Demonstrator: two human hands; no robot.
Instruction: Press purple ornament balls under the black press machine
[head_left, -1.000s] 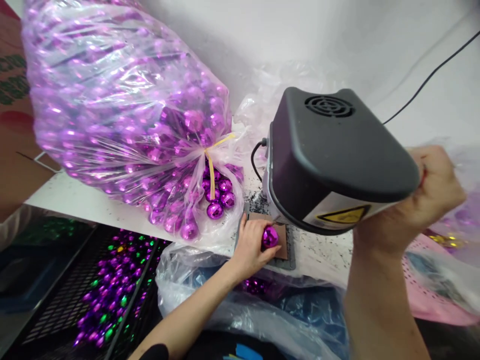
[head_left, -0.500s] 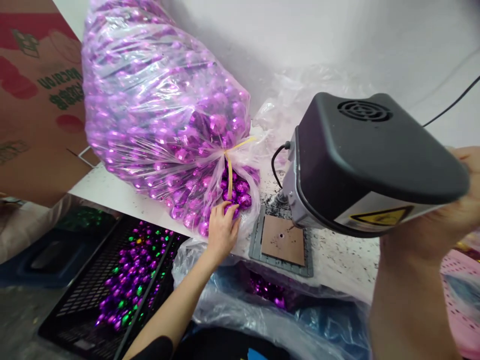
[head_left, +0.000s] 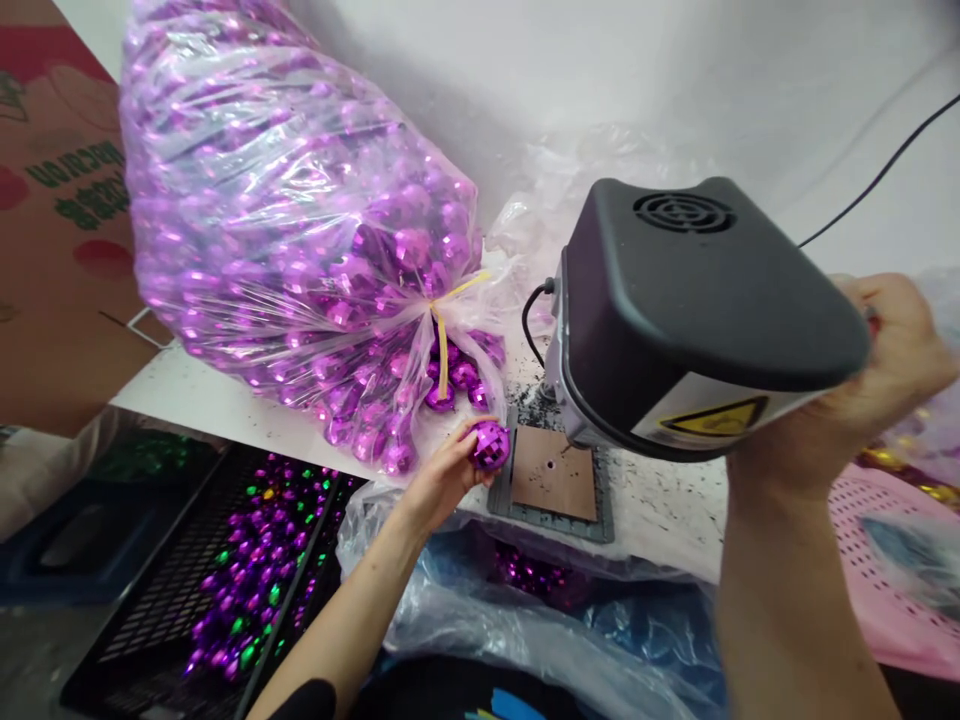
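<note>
My left hand (head_left: 441, 482) holds a purple mirrored ball (head_left: 491, 446) between thumb and fingers. The ball is just left of a brown square board (head_left: 553, 472) with a small hole, lying on the grey base of a small bench drill press (head_left: 705, 290). Behind the black motor housing, my right hand (head_left: 892, 335) is raised with its fingers curled; the housing hides what they grip. Beyond my left hand, more purple balls (head_left: 465, 375) show at the mouth of a large clear bag (head_left: 300, 220) full of them, its neck gathered by a yellow tie.
Left below the table, a black crate (head_left: 142, 600) contains small purple and green shiny pieces. A cardboard box (head_left: 60, 250) stands far left, a pink perforated basket (head_left: 885, 560) at right. Dark shavings litter the white table (head_left: 667, 510). Clear plastic (head_left: 465, 610) hangs at its front edge.
My left hand has drawn a purple ball from the bag's mouth and moved it toward the board. My right hand stays by the drill press; the whole view has shifted slightly.
</note>
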